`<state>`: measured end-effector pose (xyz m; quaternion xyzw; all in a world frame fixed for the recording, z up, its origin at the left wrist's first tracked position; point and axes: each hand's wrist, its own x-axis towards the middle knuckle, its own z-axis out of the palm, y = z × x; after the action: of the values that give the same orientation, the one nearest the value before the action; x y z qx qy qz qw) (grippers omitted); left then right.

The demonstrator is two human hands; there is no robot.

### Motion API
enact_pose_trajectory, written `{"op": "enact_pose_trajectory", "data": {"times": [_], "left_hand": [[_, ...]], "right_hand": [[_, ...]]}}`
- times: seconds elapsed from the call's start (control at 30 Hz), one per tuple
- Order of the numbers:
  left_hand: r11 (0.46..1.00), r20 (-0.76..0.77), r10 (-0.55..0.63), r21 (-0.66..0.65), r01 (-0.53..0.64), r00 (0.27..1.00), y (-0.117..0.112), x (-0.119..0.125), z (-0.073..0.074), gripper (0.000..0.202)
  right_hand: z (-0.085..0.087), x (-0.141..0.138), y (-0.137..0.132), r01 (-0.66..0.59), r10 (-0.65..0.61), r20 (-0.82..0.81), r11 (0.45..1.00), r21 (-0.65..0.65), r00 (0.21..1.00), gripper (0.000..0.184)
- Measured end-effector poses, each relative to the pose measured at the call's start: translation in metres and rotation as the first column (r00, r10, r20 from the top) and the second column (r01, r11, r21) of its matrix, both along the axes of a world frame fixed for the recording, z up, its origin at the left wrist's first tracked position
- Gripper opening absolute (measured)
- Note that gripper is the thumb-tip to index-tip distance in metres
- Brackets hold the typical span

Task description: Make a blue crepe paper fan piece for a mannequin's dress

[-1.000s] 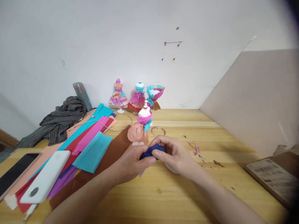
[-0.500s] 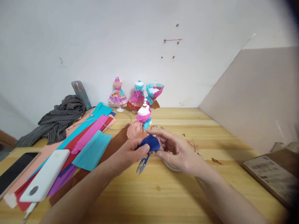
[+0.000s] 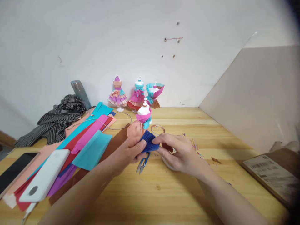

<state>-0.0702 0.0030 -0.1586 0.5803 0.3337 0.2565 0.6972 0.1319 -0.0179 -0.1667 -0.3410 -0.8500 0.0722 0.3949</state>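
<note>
A pleated piece of dark blue crepe paper (image 3: 149, 141) is held above the table between both hands. My left hand (image 3: 133, 148) pinches its left side, thumb on top. The fingertips of my right hand (image 3: 177, 152) grip its right edge. Blue-handled thread snips (image 3: 142, 164) lie on the table just below the paper. Behind the hands stands a small white mannequin (image 3: 144, 110) wrapped in pink and turquoise paper, with a peach paper piece (image 3: 135, 129) at its base. A tape roll (image 3: 167, 162) is partly hidden by my right hand.
Three paper-dressed mannequins (image 3: 139, 93) stand along the wall. To the left lie coloured crepe sheets (image 3: 92, 150), a white power bank (image 3: 44, 175), a phone (image 3: 16, 170), striped cloth (image 3: 56, 117) and a flask (image 3: 81, 93). A cardboard box (image 3: 269, 175) sits right; paper scraps (image 3: 195, 145) lie nearby.
The blue paper is now spread wider and shows more pleats. My right hand's raised index finger has come down onto the paper's right edge.
</note>
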Motion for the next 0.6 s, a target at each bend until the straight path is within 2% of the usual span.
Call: {"op": "enact_pose_trajectory", "data": {"times": [0.13, 0.27, 0.47, 0.53, 0.6], "left_hand": [[1.0, -0.009, 0.022, 0.007, -0.022, 1.0, -0.0001, -0.0003, -0.0029, 0.046], [0.999, 0.011, -0.004, 0.037, 0.004, 1.0, -0.0005, -0.0005, -0.0004, 0.046], [0.985, -0.026, -0.01, 0.171, 0.014, 1.0, -0.0014, -0.0006, 0.0046, 0.028], [0.981, -0.039, 0.002, 0.193, 0.006, 0.999, -0.0011, -0.0003, 0.0052, 0.027], [0.975, -0.05, 0.033, 0.22, -0.022, 0.998, -0.0003, 0.0001, 0.005, 0.028]], "right_hand": [[0.0015, 0.0012, 0.0016, -0.011, 0.006, -0.067, 0.996, -0.083, 0.998, 0.005], [0.0053, -0.0003, 0.0016, -0.041, 0.005, -0.191, 0.982, -0.185, 0.982, 0.008], [0.0068, -0.004, 0.0009, -0.083, -0.046, -0.355, 0.936, -0.341, 0.934, 0.009], [0.0074, -0.0044, 0.0001, -0.098, -0.056, -0.393, 0.928, -0.36, 0.918, 0.004], [0.0076, -0.0047, -0.0008, -0.111, -0.048, -0.406, 0.926, -0.361, 0.913, 0.013]]}}
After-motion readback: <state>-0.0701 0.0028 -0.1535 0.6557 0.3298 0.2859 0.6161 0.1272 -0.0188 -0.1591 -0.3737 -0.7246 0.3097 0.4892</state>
